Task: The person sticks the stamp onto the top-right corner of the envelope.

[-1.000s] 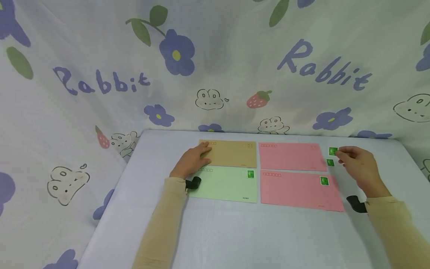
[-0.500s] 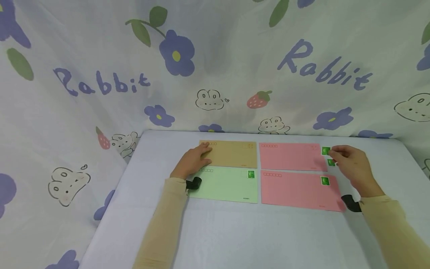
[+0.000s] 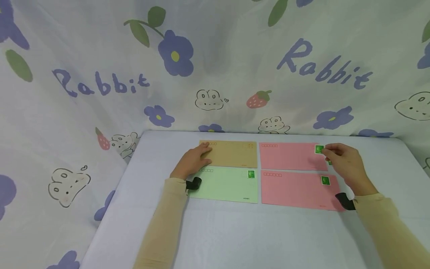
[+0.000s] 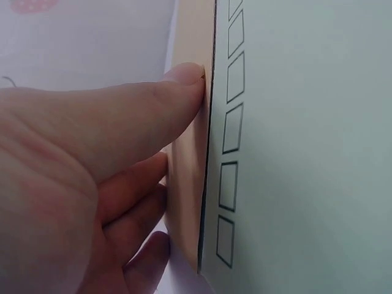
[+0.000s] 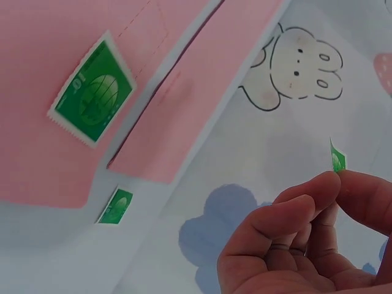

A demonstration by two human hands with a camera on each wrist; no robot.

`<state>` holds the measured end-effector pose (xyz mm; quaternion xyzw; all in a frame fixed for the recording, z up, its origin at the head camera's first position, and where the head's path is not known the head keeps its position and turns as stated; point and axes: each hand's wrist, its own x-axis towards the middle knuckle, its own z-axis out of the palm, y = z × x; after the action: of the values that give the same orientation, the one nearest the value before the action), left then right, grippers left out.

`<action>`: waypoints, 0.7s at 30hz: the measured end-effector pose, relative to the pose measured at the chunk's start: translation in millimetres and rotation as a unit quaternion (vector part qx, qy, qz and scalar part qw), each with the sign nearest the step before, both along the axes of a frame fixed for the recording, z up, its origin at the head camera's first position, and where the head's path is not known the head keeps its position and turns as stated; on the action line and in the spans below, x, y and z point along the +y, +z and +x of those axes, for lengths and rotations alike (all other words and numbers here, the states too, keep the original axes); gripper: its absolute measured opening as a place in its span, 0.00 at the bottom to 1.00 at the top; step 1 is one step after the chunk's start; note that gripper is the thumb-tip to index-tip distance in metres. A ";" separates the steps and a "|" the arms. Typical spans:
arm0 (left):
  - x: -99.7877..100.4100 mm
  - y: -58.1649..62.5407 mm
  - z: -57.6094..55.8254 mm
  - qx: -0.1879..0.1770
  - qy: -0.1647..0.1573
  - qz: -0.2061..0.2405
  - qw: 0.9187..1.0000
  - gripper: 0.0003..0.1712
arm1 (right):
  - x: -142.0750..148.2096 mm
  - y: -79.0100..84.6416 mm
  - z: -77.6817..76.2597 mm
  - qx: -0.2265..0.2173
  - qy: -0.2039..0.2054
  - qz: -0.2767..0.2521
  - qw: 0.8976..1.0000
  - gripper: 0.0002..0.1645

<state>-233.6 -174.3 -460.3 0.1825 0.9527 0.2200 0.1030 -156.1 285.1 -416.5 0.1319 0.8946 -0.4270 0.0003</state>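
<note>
My right hand (image 3: 347,162) pinches a small green postage stamp (image 3: 318,149) between thumb and forefinger. Seen from the head, the stamp overlaps the upper right corner of the far pink envelope (image 3: 287,157); in the right wrist view the held stamp (image 5: 339,160) stands upright above the fingertips. A loose stamp (image 5: 116,205) lies on the table beside that envelope, partly hidden by my hand in the head view. My left hand (image 3: 192,160) rests with extended fingers on the left end of the brown envelope (image 3: 231,155); its thumb (image 4: 153,110) touches the edge nearer me.
Closer to me lie a light green envelope (image 3: 223,186) and a second pink envelope (image 3: 295,190), each bearing a green stamp at its upper right. The white table (image 3: 248,235) ends at a patterned curtain (image 3: 235,67) behind and to the left.
My right hand has carried the pinched stamp leftward, from beside the far pink envelope to over its upper right corner. The left hand stays on the brown envelope.
</note>
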 end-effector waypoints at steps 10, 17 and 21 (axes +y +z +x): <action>0.6 1.2 0.6 -0.005 0.002 0.002 1.000 0.32 | -10.9 3.5 -1.3 0.014 0.021 -0.019 0.999 0.29; 0.3 1.2 0.8 -0.004 0.001 0.006 1.000 0.33 | -18.5 5.5 -3.0 0.018 0.034 -0.024 0.999 0.28; 0.1 1.5 1.3 -0.001 0.000 0.008 1.000 0.33 | -23.0 4.4 -4.9 0.011 0.035 -0.029 0.999 0.29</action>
<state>-232.4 -174.2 -458.8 0.1826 0.9509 0.2277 0.1027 -161.0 262.1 -412.2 0.0953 0.8861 -0.4535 0.0092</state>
